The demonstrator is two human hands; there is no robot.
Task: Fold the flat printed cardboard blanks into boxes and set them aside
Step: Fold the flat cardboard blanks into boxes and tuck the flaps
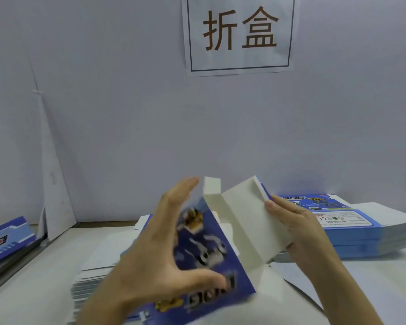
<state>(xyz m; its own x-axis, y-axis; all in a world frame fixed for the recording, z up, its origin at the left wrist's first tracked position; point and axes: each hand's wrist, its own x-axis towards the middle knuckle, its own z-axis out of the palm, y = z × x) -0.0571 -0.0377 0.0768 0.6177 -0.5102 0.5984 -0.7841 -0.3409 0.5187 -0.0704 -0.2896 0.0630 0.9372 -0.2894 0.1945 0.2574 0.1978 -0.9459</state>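
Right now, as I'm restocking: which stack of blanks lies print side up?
The far right stack, blue on top; the near left stack shows white.

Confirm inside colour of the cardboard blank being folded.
Plain white inside the cardboard blank; head view shows best.

Both hands are up over the table point(373, 289) with a cardboard blank point(211, 242) between them, half opened into a V. The left hand point(155, 249) is spread wide against the blue printed face, fingers straight, thumb low near the lettering. It is blurred, so the thumb only seems to touch the card. The right hand point(291, 221) grips the white inner side at its far edge, thumb inside, fingers curled behind. Behind that hand sits a stack of flat blanks point(361, 233), print up. A second stack point(96, 277) lies below the left wrist, white side up. At the left edge — another blue printed piece point(5, 240). On the wall point(103, 113), a paper sign point(239, 34) carries two large characters.
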